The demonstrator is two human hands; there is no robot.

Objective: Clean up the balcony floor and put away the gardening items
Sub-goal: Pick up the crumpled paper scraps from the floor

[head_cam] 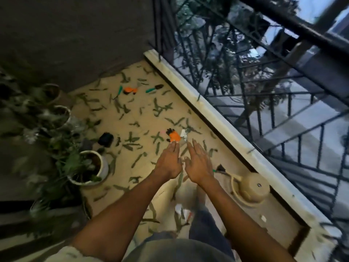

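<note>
I see both arms stretched forward over the tan balcony floor [132,118], which is strewn with green leaves [158,108]. The left hand [169,162] and right hand [200,164] hover side by side, fingers straight, holding nothing. Just beyond the fingertips lies an orange glove [174,136]; another glove [130,90] and a green-handled trowel [154,88] lie by the far wall. Potted plants [88,167] line the left, a black railing [264,91] the right.
</note>
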